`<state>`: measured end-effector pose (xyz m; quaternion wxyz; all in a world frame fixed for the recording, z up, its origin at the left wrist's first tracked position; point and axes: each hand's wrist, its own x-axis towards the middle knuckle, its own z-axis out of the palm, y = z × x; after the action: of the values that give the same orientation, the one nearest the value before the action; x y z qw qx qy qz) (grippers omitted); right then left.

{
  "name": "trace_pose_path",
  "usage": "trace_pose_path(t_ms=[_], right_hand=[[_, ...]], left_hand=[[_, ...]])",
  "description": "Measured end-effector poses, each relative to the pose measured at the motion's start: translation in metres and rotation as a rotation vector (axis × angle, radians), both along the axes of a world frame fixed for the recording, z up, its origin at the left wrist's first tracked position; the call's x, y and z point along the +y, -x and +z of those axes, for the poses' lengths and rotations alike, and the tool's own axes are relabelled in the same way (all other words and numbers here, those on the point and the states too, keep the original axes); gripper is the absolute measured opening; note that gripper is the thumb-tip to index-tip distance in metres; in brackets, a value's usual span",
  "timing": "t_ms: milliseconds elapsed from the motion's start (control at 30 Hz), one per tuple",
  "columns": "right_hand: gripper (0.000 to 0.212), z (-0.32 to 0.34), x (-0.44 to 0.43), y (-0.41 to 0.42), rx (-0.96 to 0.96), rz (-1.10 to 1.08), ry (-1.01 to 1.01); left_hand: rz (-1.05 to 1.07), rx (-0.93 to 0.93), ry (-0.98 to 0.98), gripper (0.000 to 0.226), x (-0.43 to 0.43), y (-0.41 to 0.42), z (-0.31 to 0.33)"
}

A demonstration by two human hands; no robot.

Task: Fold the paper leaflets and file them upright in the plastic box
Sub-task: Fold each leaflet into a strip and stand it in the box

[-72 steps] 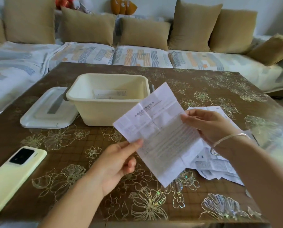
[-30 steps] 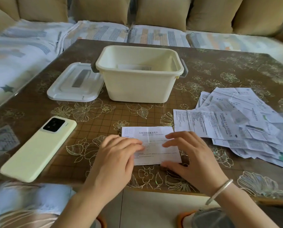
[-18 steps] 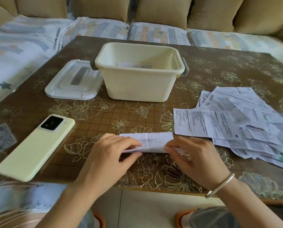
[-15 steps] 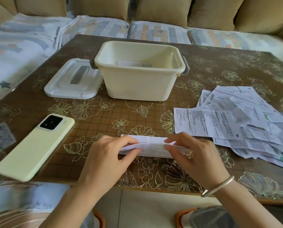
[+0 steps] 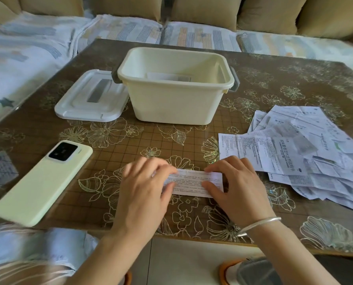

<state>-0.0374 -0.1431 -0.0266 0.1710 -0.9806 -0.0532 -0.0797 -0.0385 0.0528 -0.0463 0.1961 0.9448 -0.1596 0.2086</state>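
My left hand (image 5: pixel 142 188) and my right hand (image 5: pixel 237 186) both lay on the narrow folded white paper leaflet (image 5: pixel 192 183), which rested flat on the brown glass-topped table with gold flower patterns (image 5: pixel 38 124), near its front edge. Neither hand clasped anything. My fingers were stretched out and pressed down on the two ends of the strip, the left over its left end and the right over its right end, with the printed middle showing between them. My left fingertips were blurred. A thin silver bangle (image 5: pixel 259 222) circled my right wrist. Beyond the strip, towards the middle of the table, stood the cream rectangular plastic box (image 5: pixel 171 103), open at the top, with a grey latch (image 5: pixel 234 83) at each short end. Inside it I could see one folded white slip (image 5: pixel 167 76) by the far wall. The near wall hid the floor of the box, so I could not tell whether the slip stood upright or leaned. The flat white plastic lid with a grey handle (image 5: pixel 89 99) lay on the table just beside the box's left side. To my right, well apart from the box, spread the loose pile of unfolded white printed leaflets (image 5: pixel 305 153). To my left lay a pale green smartphone, camera side up (image 5: pixel 42 182).
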Motion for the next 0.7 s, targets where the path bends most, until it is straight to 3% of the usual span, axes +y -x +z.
trace_pose_path(t_ms=[233, 300, 433, 500, 633, 700], right_hand=[[0.057, 0.026, 0.013, -0.017, 0.31, -0.047, 0.101], [0.054, 0.029, 0.015, -0.021, 0.358, -0.05, 0.119], [0.04, 0.031, 0.012, -0.018, 0.376, -0.036, 0.065], [0.037, 0.034, 0.008, -0.016, 0.397, -0.067, -0.165], [0.045, 0.039, 0.005, -0.004, 0.497, -0.086, -0.897], [0.038, 0.034, 0.008, 0.004, 0.449, -0.038, -1.095]], left_hand=[[0.005, 0.012, 0.024, 0.019, -0.011, 0.007, -0.002], [0.008, 0.023, 0.041, 0.01, -0.011, 0.007, -0.002], [-0.004, 0.084, 0.028, 0.025, -0.009, 0.005, -0.003], [-0.025, 0.138, 0.02, 0.032, -0.007, 0.003, -0.001], [-0.075, 0.224, 0.034, 0.041, -0.003, -0.006, 0.006], [-0.107, 0.264, 0.052, 0.045, -0.001, -0.011, 0.007]])
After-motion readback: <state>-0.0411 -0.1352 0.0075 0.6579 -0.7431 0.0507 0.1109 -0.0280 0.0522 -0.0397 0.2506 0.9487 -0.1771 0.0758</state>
